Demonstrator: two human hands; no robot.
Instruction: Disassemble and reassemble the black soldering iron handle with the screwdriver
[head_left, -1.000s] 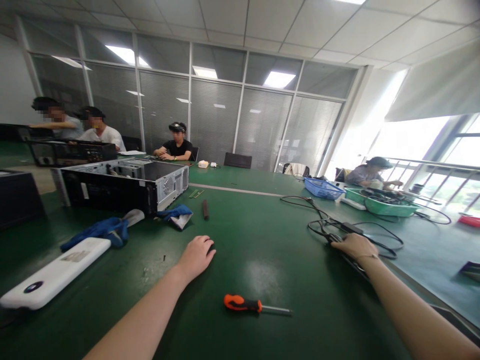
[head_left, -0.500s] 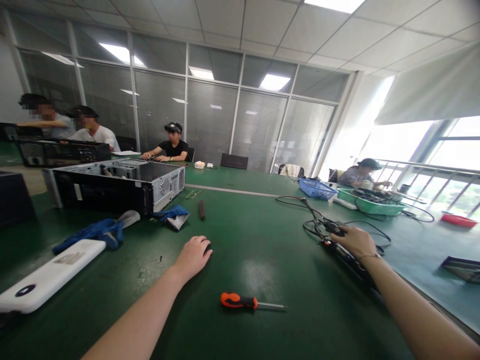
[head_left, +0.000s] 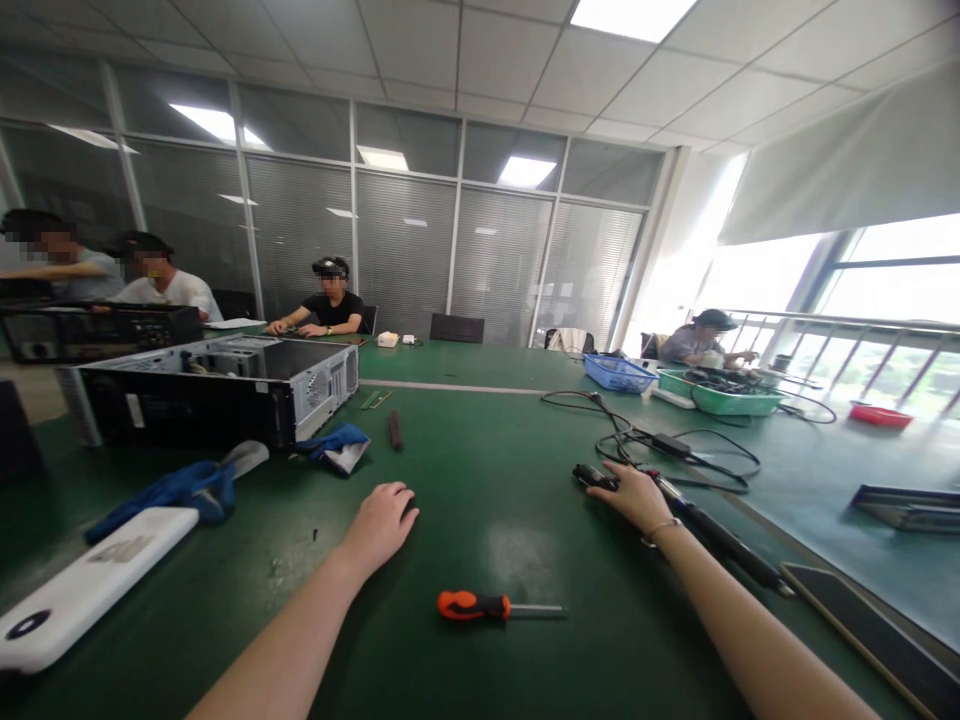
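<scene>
Right hand (head_left: 634,497) gripping a small black gadget (head_left: 591,478) near the cable bundle (head_left: 670,446), not yet released; left hand (head_left: 381,527) curled low over the table (head_left: 480,680), its grip impossible to tell. Computer case (head_left: 202,410) sits open, screwdriver (head_left: 474,606) lying unheld.

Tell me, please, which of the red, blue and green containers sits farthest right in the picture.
The red container sits farthest right; the blue basket and the green basket both appear to its left, nearer the picture's middle.
</scene>
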